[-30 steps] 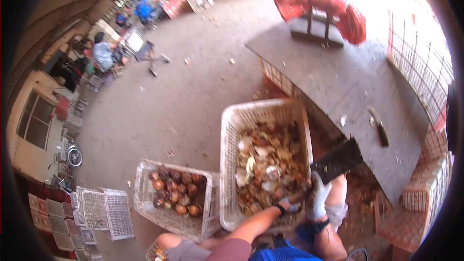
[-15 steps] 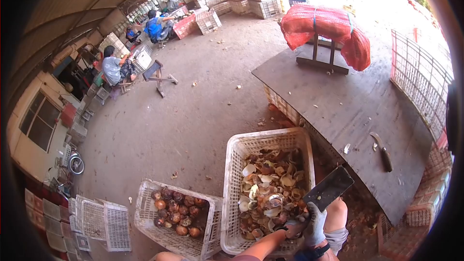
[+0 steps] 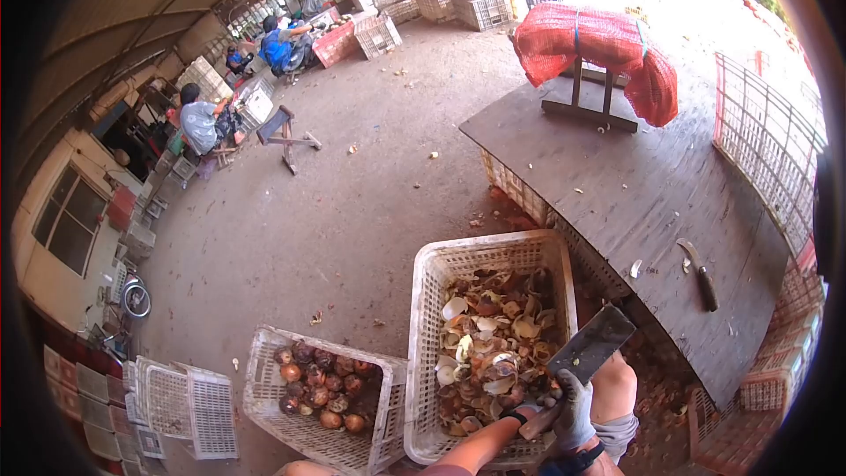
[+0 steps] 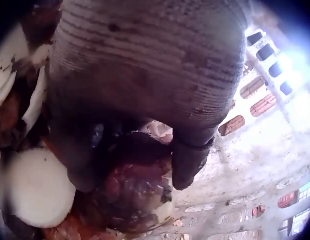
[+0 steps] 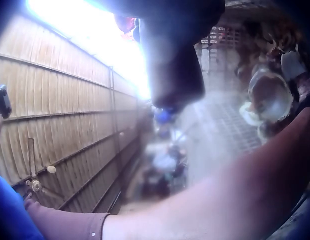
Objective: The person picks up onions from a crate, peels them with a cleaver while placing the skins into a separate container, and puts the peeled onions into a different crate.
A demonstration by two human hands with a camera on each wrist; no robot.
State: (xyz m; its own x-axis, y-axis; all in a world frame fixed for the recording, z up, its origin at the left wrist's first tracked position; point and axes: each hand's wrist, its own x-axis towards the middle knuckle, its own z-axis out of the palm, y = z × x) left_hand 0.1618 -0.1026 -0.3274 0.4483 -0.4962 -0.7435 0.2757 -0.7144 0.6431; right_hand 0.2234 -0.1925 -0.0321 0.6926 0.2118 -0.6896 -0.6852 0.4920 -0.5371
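In the head view my right hand (image 3: 575, 416), in a pale grey glove, grips a broad dark cleaver (image 3: 599, 338) over the large crate's right edge. Beside it, my gloved left hand (image 3: 534, 418) reaches low into the near end of that crate (image 3: 424, 326). The left wrist view shows the left hand's fingers curled round a dark reddish-brown onion (image 4: 140, 192), close to the crate's wall. Next to it lies a pale cut onion piece (image 4: 40, 187). Onion skins and scraps (image 3: 493, 326) fill the crate. The right wrist view is mostly blurred, with a hollow onion piece (image 5: 270, 97) at its right.
A smaller crate (image 3: 264, 361) of whole brown onions stands to the left. On the right, a wooden table (image 3: 617, 185) carries a curved knife (image 3: 702, 280) and a red mesh sack (image 3: 582, 40) on a stand. A stool (image 3: 286, 132) and seated people (image 3: 201, 119) are farther off.
The head view has tilted up, so the crates sit lower in it. The right hand has shifted left with the cleaver, nearer to the left hand over the crate.
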